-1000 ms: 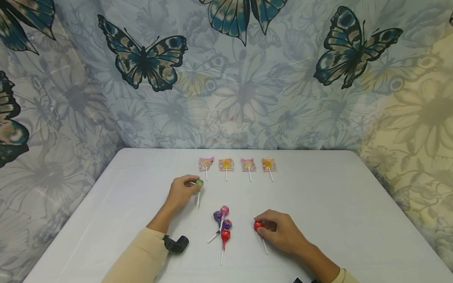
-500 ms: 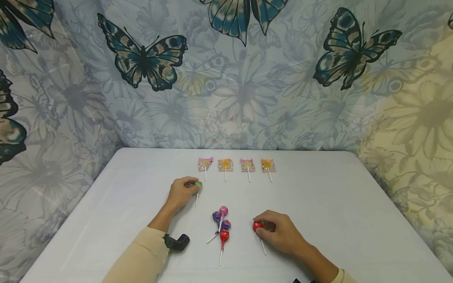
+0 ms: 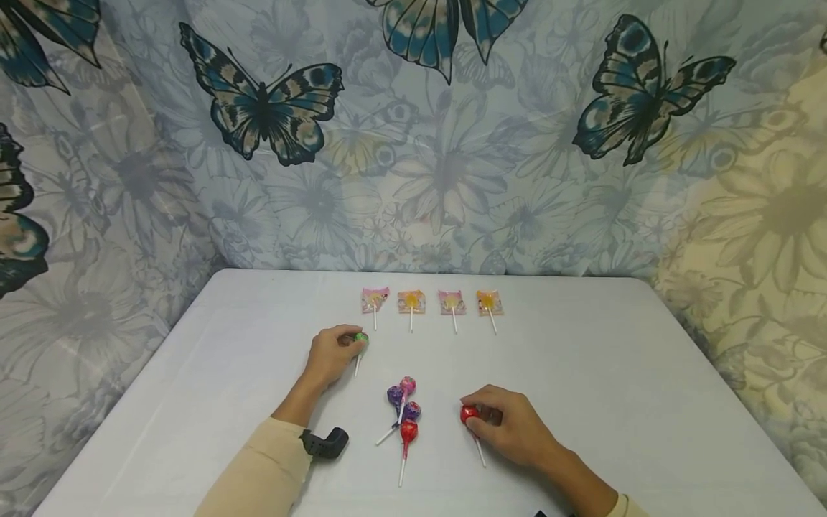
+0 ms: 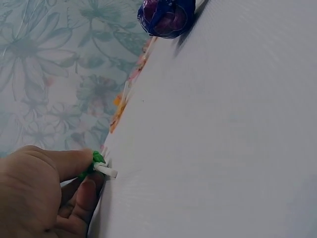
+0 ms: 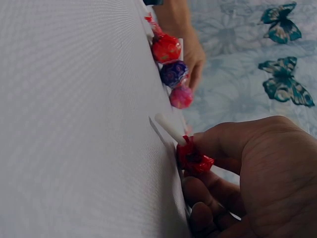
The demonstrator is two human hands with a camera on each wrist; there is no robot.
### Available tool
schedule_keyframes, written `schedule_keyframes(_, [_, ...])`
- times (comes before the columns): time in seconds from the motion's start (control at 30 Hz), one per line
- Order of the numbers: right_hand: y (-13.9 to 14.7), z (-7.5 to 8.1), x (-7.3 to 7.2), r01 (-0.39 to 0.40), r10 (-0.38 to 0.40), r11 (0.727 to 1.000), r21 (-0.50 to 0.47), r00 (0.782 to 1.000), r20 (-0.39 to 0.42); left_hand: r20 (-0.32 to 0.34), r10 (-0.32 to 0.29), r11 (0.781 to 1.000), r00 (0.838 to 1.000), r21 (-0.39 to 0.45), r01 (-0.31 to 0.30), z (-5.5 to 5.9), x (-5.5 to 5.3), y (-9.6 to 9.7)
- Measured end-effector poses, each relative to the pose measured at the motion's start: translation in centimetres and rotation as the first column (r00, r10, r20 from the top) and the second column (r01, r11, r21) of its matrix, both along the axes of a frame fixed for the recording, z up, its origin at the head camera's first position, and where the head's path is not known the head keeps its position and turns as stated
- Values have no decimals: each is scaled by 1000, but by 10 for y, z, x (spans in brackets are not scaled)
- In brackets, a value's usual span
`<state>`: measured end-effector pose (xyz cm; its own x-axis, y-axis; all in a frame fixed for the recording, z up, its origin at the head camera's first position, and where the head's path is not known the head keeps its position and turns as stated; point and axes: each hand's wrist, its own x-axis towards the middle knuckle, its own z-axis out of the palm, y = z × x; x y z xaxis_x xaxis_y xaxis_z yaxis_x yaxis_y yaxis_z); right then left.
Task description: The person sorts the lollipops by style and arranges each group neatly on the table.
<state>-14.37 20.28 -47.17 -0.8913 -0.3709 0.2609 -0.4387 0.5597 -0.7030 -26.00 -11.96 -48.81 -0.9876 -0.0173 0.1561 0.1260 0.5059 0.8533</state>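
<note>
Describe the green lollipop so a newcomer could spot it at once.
On the white table, find the left hand, just short of the far row's leftmost lollipop. It pinches the green lollipop, the only green one; the nearby pile is red, pink and purple.

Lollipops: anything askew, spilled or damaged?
The central lollipops look untidy: they lie jumbled, overlapping at different angles, unlike the evenly spaced back row. I see no spill or clear damage.

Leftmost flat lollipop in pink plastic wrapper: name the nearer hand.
Left. The left hand is just in front and left of the lollipop; the right hand is farther, front-right.
</note>
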Motion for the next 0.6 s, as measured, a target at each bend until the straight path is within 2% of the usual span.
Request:
schedule_keyframes(0.2, [0, 1, 0, 7, -7, 1000, 8, 1000, 4, 2, 9, 1000, 1000, -22, -9, 0, 1, 1])
schedule_keyframes(0.33, [0, 0, -1, 16, -17, 1000, -14, 1000, -24, -5, 8, 1000, 1000, -29, -8, 1, 2, 1])
schedule_keyframes(0.6, [0, 3, 2, 23, -27, 991, -129, 999, -33, -4, 3, 1000, 1000, -28, -3, 3, 3, 2])
